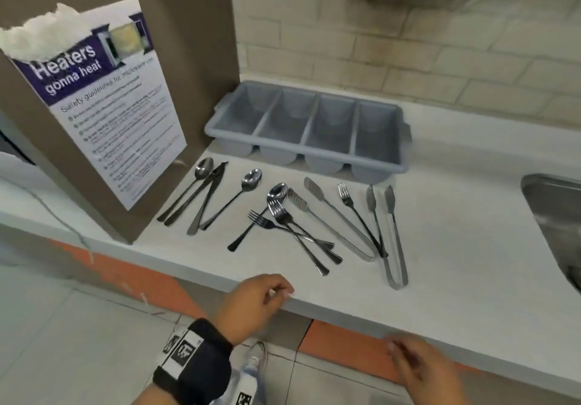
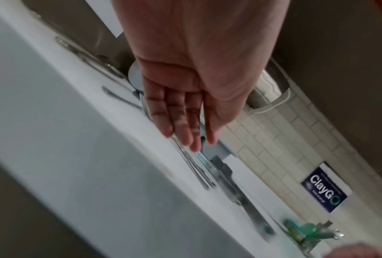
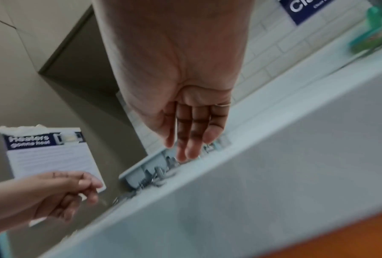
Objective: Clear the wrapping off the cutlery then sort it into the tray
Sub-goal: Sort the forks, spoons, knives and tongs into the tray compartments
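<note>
A grey four-compartment tray stands empty at the back of the white counter. In front of it bare cutlery lies spread out: two spoons and dark knives at the left, a crossed pile of forks and a spoon in the middle, two pairs of tongs and a fork at the right. My left hand hovers at the counter's front edge with loosely curled fingers, holding nothing. My right hand is blurred, lower and to the right, just below the edge, fingers straight and empty.
A brown panel with a microwave safety poster walls off the counter's left side. A steel sink is sunk in at the right. Tiled wall runs behind the tray. A green bottle stands by the tap.
</note>
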`<action>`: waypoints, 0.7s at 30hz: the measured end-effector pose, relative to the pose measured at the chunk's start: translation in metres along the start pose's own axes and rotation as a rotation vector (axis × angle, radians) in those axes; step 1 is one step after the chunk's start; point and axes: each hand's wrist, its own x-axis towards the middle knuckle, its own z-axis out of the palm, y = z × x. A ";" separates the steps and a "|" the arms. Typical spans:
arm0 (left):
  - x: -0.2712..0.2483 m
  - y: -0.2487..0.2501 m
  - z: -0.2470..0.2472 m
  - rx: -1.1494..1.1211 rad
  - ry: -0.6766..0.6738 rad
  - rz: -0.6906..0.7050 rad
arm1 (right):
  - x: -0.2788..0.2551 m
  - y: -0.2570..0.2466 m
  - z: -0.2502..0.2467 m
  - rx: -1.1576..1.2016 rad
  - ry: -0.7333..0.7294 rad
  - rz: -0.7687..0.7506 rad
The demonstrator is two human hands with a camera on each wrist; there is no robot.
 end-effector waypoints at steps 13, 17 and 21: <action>0.143 -0.026 -0.051 0.214 -0.370 0.179 | 0.195 -0.082 0.063 -0.477 -0.126 0.152; 0.156 -0.029 -0.041 0.260 -0.366 0.105 | 0.205 -0.093 0.064 -0.595 -0.162 0.135; 0.157 -0.035 -0.040 0.189 -0.305 0.008 | 0.199 -0.102 0.032 -0.382 -0.141 0.018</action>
